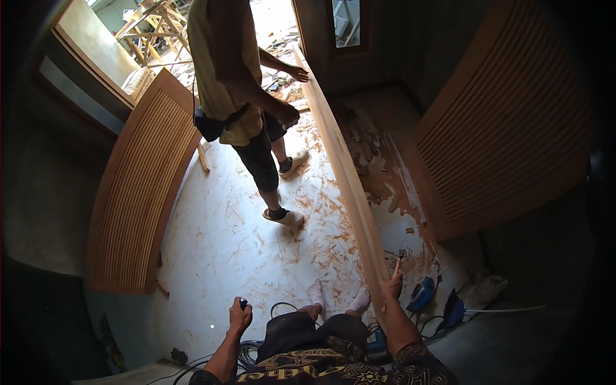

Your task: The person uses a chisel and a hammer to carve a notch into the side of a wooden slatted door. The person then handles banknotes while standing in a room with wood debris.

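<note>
A long wooden board (350, 179) runs from beside my legs toward the bright doorway. My right hand (391, 289) is closed at its near end, and a thin pale pencil-like stick (398, 264) pokes up from the fingers. My left hand (240, 317), held out over the floor, is closed around a small dark object (243, 303) whose kind I cannot make out. Farther along, a co-worker (237, 77) in a yellow top and dark shorts stands left of the board. One co-worker's hand (299, 74) touches the board's far part.
Slatted wooden panels lean at the left (144, 192) and right (487, 128). Wood shavings (321, 212) litter the pale floor. A blue power tool (421, 294) lies right of my right hand. Cables (250, 353) coil near my legs. Wooden trestles (154, 35) stand far left.
</note>
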Tool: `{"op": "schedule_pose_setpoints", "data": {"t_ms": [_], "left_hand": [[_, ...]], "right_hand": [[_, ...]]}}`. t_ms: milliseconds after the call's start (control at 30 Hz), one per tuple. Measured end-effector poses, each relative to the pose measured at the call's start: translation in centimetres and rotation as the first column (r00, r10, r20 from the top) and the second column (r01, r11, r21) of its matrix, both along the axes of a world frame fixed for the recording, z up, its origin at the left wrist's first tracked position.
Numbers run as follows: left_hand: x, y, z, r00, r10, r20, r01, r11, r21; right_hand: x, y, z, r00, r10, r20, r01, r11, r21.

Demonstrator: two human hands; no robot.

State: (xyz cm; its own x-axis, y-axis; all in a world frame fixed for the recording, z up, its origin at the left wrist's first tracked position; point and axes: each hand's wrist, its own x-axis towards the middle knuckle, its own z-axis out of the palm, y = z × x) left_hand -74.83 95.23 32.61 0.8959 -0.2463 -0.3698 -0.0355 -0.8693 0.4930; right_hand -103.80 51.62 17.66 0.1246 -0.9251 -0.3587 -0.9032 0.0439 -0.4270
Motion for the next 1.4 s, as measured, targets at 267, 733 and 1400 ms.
{"op": "schedule_pose_setpoints", "data": {"t_ms": [267, 733, 1400], "left_hand": [[-3.4, -2.5, 1.0, 0.999, 0.021, 0.028, -0.020, 0.999, -0.046], [-4.3, -9.3, 2.8, 0.990, -0.072, 0.119, 0.093, 0.980, -0.176], [-2.6, -15.9, -1.8, 0.376, -0.868, 0.324, 0.883, 0.231, -0.408]], "right_hand": [[-0.4, -0.7, 2.1, 0.999, 0.023, 0.031, -0.025, 0.998, 0.065], [-1.2, 1.5, 3.5, 0.977, 0.156, 0.144, -0.149, 0.987, -0.062], [3.7, 22.1, 13.7, 0.186, -0.932, 0.312, 0.328, 0.358, 0.874]]}}
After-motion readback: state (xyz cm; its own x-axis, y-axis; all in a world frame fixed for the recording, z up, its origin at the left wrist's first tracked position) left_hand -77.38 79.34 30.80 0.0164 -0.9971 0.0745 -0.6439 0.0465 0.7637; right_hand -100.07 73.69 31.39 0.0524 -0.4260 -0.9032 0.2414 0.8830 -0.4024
